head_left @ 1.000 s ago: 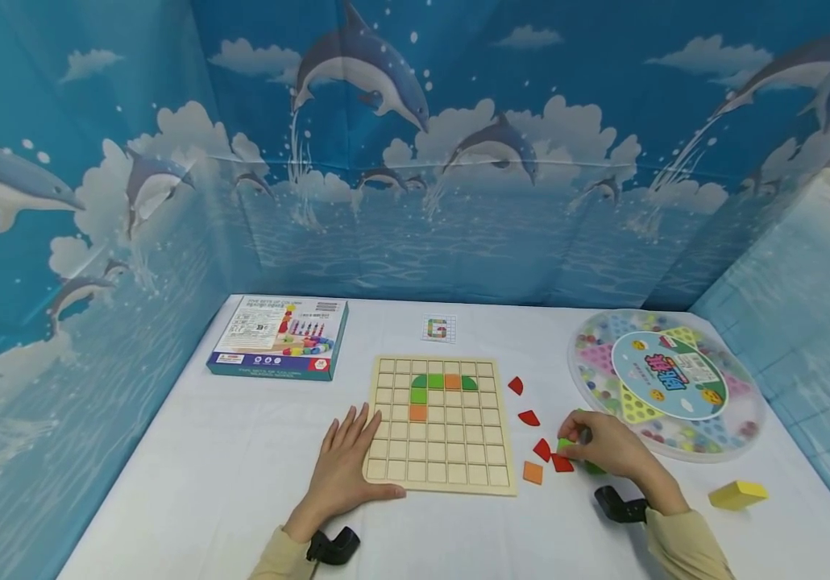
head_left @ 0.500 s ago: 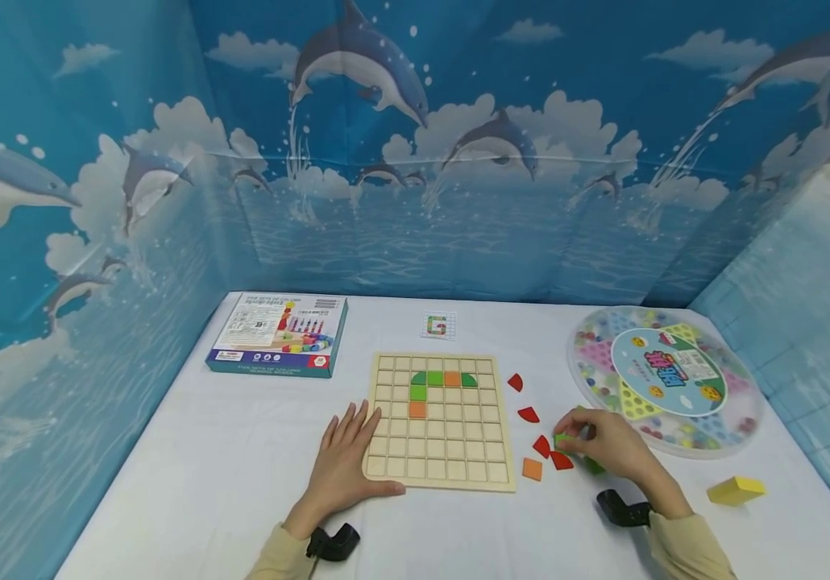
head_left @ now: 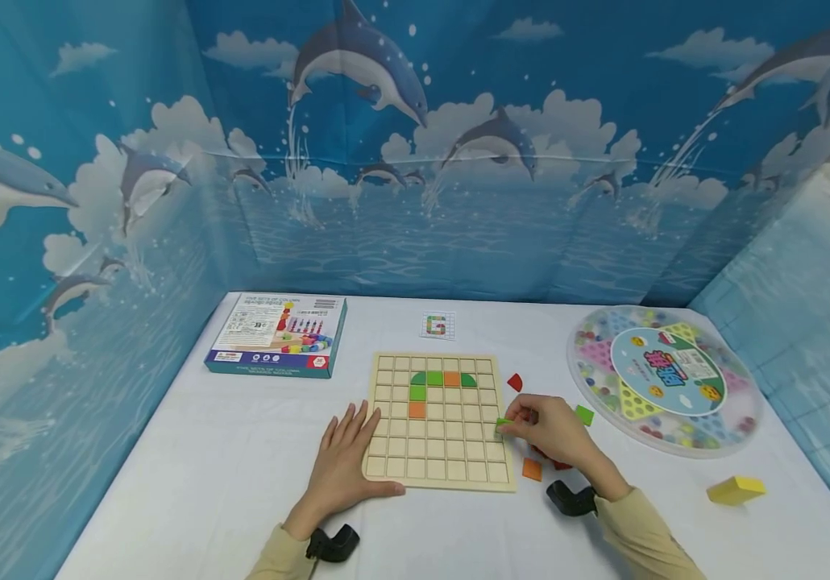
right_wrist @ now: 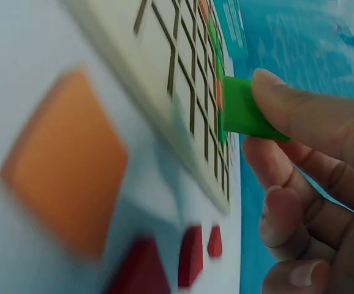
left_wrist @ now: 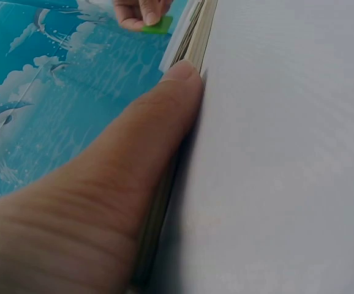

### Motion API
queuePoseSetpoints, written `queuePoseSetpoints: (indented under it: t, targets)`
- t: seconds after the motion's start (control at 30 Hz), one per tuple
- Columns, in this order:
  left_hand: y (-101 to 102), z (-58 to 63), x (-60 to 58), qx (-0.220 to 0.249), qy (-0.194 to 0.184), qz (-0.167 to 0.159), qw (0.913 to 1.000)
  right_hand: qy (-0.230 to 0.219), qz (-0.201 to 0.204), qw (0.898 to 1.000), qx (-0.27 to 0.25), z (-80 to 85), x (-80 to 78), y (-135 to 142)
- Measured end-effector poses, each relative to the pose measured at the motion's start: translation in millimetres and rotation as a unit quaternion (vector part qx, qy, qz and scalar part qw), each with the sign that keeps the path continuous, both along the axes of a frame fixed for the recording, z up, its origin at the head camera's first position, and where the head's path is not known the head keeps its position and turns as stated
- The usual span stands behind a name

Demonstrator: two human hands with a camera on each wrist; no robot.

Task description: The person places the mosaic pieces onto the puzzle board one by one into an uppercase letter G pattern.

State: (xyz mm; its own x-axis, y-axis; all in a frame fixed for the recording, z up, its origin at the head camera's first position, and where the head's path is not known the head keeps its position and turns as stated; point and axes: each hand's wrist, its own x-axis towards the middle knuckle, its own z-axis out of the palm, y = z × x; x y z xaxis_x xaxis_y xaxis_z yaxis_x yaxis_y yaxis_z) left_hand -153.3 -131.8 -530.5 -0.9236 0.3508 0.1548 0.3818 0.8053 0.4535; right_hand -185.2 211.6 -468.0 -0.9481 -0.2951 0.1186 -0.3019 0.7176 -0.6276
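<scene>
A wooden grid board lies mid-table, with green and orange tiles set in its upper cells: two orange squares, green squares and dark green rounded corner pieces. My left hand rests spread at its left side, the thumb along the near edge, as the left wrist view also shows. Over the board's right edge, my right hand pinches a green square tile between thumb and finger, held above the surface. Beneath and beside that hand lie red quarter-round pieces, partly hidden, and an orange square tile.
Behind the board lies a small pattern card. A boxed toy set is at the back left. A round marble game case stands at the right, a loose green tile beside it. A yellow block sits nearer the right edge.
My right hand has lifted the green square tile from the loose pieces and carried it left to the board's right edge. Another green tile now shows on the cloth. My left hand stays put.
</scene>
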Motion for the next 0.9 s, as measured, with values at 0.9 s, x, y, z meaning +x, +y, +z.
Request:
queuePoseSetpoints:
  t: [0.9]
  targets:
    - [0,2.7,1.6,0.001,0.002,0.001,1.0,0.0,0.063,0.998,-0.029,-10.5,-13.0,-103]
